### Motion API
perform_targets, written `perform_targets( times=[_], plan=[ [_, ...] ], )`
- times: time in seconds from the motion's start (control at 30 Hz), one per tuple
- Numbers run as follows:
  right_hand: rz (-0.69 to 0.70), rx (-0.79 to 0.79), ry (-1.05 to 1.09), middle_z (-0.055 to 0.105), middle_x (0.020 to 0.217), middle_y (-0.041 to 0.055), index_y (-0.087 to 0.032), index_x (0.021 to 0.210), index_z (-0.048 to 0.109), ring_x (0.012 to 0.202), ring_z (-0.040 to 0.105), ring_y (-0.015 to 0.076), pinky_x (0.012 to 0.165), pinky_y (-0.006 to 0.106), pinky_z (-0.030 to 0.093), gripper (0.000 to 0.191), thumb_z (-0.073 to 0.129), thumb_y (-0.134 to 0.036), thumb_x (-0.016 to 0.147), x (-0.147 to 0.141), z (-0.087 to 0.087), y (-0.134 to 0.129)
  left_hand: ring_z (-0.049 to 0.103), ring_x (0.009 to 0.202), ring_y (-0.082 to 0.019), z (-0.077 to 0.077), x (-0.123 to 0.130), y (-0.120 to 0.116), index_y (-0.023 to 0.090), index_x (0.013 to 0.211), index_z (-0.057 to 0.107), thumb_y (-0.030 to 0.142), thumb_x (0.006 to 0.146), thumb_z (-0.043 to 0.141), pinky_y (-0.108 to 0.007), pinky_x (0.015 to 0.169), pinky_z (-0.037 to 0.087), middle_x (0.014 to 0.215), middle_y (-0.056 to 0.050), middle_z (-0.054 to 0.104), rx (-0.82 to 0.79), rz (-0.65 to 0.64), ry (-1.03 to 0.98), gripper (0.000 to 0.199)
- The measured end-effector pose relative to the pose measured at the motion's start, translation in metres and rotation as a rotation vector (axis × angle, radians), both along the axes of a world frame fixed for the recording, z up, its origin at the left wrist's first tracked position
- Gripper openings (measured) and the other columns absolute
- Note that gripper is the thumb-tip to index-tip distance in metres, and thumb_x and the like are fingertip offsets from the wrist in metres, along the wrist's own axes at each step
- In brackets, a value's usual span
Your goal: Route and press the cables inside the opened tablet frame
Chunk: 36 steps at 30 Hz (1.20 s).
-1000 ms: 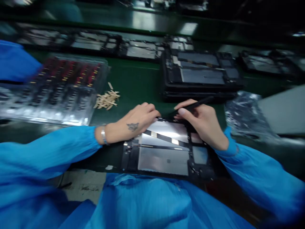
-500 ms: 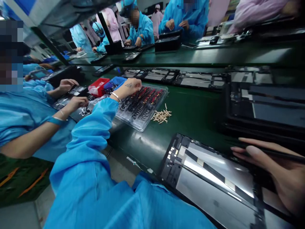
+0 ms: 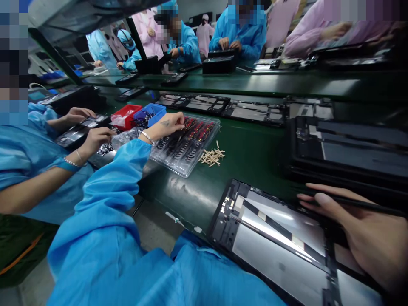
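My left hand reaches over a clear plastic tray of small red and black parts, its fingers pinched together over the far rows; what is between them is too small to name. My right hand holds a thin dark tool, apparently tweezers, above the right side of an opened tablet. The tablet lies near the table's front edge, its silver inside facing up, with a dark flex strip across it. Beside the plastic tray is a small pile of beige strips.
A red bin and a blue bin stand behind the tray. Stacked tablets rise at the right, and a row of opened tablets runs behind. A co-worker's hands are busy at the left.
The view has shifted slightly, moving most things a little left in the picture. My left hand has drawn back slightly over the tray, and its fingers show more clearly. My right hand keeps its hold.
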State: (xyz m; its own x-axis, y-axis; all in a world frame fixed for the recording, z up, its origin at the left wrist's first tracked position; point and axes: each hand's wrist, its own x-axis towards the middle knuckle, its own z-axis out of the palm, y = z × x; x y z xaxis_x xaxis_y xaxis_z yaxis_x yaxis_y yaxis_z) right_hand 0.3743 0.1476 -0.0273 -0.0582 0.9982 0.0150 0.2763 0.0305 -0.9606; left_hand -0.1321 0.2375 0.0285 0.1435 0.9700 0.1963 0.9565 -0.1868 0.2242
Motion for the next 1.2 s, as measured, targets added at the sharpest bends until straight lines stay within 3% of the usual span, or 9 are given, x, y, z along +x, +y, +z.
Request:
perform_targets(
  times=[0.1, 0.23, 0.37, 0.43, 0.5, 0.63, 0.93, 1.03, 1.2],
  plan=[
    [-0.05, 0.016, -0.182, 0.074, 0.107, 0.0097, -0.046, 0.09, 0.077, 0.101, 0.071, 0.0356, 0.094, 0.055, 0.055, 0.023, 0.066, -0.064, 0.082, -0.004, 0.021, -0.005, 0.055, 0.074, -0.015, 0.011, 0.002, -0.014, 0.018, 0.093, 0.058, 0.022, 0.082, 0.061, -0.028, 0.071, 0.04, 0.081, -0.002, 0.062, -0.017, -0.024, -0.011, 0.012],
    [0.071, 0.297, -0.253, 0.072, 0.107, 0.0098, -0.034, 0.081, 0.075, 0.107, 0.067, 0.0326, 0.097, 0.054, 0.05, 0.031, 0.058, -0.059, 0.092, -0.021, 0.051, -0.014, 0.055, 0.074, -0.016, 0.044, 0.039, -0.038, 0.018, 0.094, 0.066, 0.027, 0.087, 0.059, -0.033, 0.071, 0.042, 0.081, -0.003, 0.065, 0.019, -0.102, 0.023, 0.013],
    [0.354, -0.122, 0.281, 0.06, 0.069, 0.0025, -0.022, 0.095, 0.072, 0.062, 0.054, 0.0158, 0.059, 0.032, 0.047, 0.031, 0.064, -0.051, 0.091, -0.057, 0.057, -0.018, 0.062, 0.093, -0.021, 0.069, 0.134, -0.078, 0.02, 0.106, 0.067, 0.03, 0.101, 0.045, -0.039, 0.08, 0.049, 0.1, -0.006, 0.068, 0.277, -0.368, 0.172, 0.024],
    [0.454, -0.291, 0.468, 0.054, 0.069, -0.0004, -0.018, 0.095, 0.071, 0.057, 0.045, 0.011, 0.055, 0.027, 0.041, 0.036, 0.062, -0.053, 0.092, -0.072, 0.052, -0.018, 0.065, 0.095, -0.023, 0.066, 0.183, -0.099, 0.021, 0.104, 0.068, 0.024, 0.105, 0.034, -0.04, 0.079, 0.052, 0.1, -0.009, 0.069, 0.389, -0.51, 0.241, 0.034],
    [0.443, -0.34, 0.578, 0.052, 0.069, -0.0018, -0.018, 0.086, 0.069, 0.059, 0.042, 0.0096, 0.056, 0.025, 0.04, 0.035, 0.066, -0.052, 0.09, -0.079, 0.047, -0.019, 0.068, 0.096, -0.023, 0.054, 0.218, -0.114, 0.024, 0.106, 0.068, 0.025, 0.105, 0.036, -0.038, 0.075, 0.056, 0.101, -0.007, 0.071, 0.474, -0.792, 0.325, 0.032],
    [0.321, -0.294, 0.64, 0.053, 0.071, -0.0031, -0.018, 0.078, 0.067, 0.06, 0.042, 0.0077, 0.056, 0.021, 0.037, 0.027, 0.081, -0.041, 0.079, -0.073, 0.049, -0.022, 0.07, 0.106, -0.022, 0.03, 0.238, -0.114, 0.027, 0.11, 0.069, 0.023, 0.102, 0.048, -0.034, 0.081, 0.061, 0.112, -0.004, 0.073, 0.696, -1.143, 0.382, 0.022],
    [0.348, -0.299, 0.638, 0.049, 0.064, -0.0052, -0.018, 0.08, 0.065, 0.059, 0.041, 0.0071, 0.055, 0.021, 0.034, 0.023, 0.08, -0.036, 0.08, -0.065, 0.048, -0.025, 0.073, 0.098, -0.019, 0.019, 0.237, -0.107, 0.023, 0.099, 0.073, 0.021, 0.097, 0.06, -0.027, 0.079, 0.063, 0.101, -0.003, 0.075, 1.025, -1.199, 0.476, 0.014],
    [0.308, -0.198, 0.548, 0.05, 0.061, -0.0053, -0.017, 0.078, 0.064, 0.057, 0.042, 0.0073, 0.054, 0.022, 0.034, 0.025, 0.08, -0.036, 0.079, -0.066, 0.047, -0.023, 0.072, 0.092, -0.016, 0.017, 0.24, -0.107, 0.021, 0.096, 0.072, 0.021, 0.097, 0.06, -0.025, 0.077, 0.061, 0.093, -0.001, 0.074, 0.975, -1.193, 0.389, 0.012],
    [0.243, 0.122, 0.237, 0.062, 0.067, -0.0018, -0.015, 0.082, 0.073, 0.059, 0.051, 0.0093, 0.056, 0.024, 0.039, 0.017, 0.075, -0.032, 0.082, -0.065, 0.046, -0.016, 0.067, 0.078, -0.018, 0.016, 0.24, -0.102, 0.01, 0.102, 0.065, 0.019, 0.097, 0.061, -0.03, 0.067, 0.056, 0.09, -0.008, 0.072, 0.839, -0.865, 0.175, 0.011]
  ],
)
